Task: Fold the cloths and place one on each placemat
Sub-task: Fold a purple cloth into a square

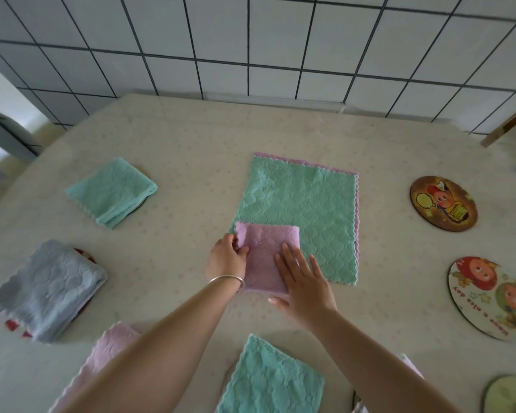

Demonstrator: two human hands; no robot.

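Pink cloth (pixel 261 257), plush folded rectangle: left hand (pixel 225 259) pinches edge, right hand (pixel 304 283) flat on top.

I can read one text only — "Have a nice day", in red letters along the rim of the round cartoon placemat (pixel 489 296). It runs upside down from my view — nothing else bears legible writing.

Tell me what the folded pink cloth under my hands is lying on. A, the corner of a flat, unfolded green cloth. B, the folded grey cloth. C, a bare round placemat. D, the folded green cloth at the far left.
A: the folded pink cloth, pinched by the left hand and pressed flat by the right hand, overlaps the near left corner of the spread green cloth in the middle of the table.
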